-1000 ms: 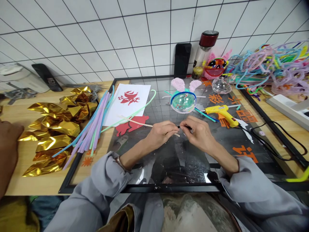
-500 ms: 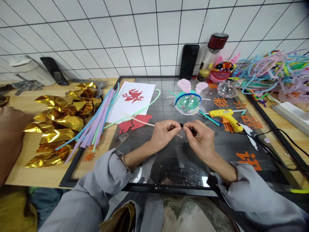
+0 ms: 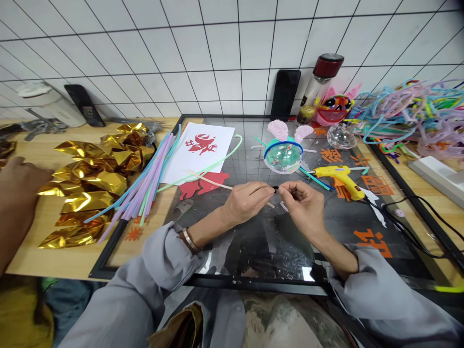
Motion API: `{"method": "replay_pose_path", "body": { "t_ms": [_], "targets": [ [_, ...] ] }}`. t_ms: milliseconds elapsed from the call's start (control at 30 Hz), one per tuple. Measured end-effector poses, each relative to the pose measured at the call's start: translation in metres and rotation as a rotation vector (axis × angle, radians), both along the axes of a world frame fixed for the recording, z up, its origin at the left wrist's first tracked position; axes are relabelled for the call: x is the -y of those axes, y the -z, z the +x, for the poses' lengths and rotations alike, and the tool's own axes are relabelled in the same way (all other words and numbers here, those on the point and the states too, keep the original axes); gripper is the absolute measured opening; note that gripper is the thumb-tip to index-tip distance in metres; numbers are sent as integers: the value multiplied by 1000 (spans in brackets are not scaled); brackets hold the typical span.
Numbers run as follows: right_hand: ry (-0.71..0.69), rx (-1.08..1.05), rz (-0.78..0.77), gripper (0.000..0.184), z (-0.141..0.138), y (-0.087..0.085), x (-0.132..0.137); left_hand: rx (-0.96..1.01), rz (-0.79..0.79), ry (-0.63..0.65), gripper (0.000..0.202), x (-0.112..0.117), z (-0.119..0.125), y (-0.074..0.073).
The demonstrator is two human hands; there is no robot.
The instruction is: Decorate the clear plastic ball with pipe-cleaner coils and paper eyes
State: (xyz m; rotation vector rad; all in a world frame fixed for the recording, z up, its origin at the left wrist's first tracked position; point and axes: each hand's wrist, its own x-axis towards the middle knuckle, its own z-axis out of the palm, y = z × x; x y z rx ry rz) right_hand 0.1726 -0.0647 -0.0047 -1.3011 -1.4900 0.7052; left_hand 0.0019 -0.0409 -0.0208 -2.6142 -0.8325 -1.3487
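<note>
My left hand and my right hand meet above the dark glass-topped board, fingertips nearly touching. Between them is a short, curved black piece of pipe cleaner, pinched at both ends and mostly covered by the fingers. Just beyond my hands stands a clear plastic half-ball with a blue rim, green inside, and pink pipe-cleaner ears. A pale pipe cleaner runs under my left hand. To the right lies a yellow hot glue gun.
Purple, blue and green pipe cleaners lie left of white paper bearing a red cut-out. Gold foil sits beside another person's hand. Behind are a phone, a red-capped bottle and tangled pipe cleaners. Black cords trail right.
The black piece now shows as a small curve between my fingertips. My right fingers have shifted and loosened slightly, while my left hand has turned a little. The other person's hand has moved slightly.
</note>
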Motion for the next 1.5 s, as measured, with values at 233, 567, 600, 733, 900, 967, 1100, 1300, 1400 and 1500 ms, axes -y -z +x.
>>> {"method": "replay_pose_path", "body": {
  "t_ms": [233,567,600,733,900,967,1100,1300,1400,1500],
  "targets": [
    [-45,-57,-38,11,-5,-4,3,-35,-9,-43,11,0,2,-1],
    [-141,-732,-633,22,-6,-14,0,-40,76,-40,10,-4,0,0],
    [-157,-772,-675,22,-5,-15,0,-41,100,-40,10,-5,0,0],
    [-212,-901,-796,21,-5,-15,-1,-50,178,-41,11,-8,-3,-1],
    [-268,-961,-843,19,-3,-13,-1,-64,205,-30,12,-10,-6,-1],
    [-313,-958,-852,18,-2,-12,-1,-68,215,-31,11,-10,-6,-1],
    [-379,-946,-838,16,-1,-10,-2,-80,225,-27,11,-11,-6,0],
    [-392,-932,-822,17,-2,-8,-2,-107,227,-33,7,-12,-5,1],
    [-384,-914,-797,19,-3,-5,-1,-89,154,-43,8,-10,-2,1],
    [-346,-871,-731,21,-5,-1,-2,-35,15,-56,11,-6,1,0]
  ]
}}
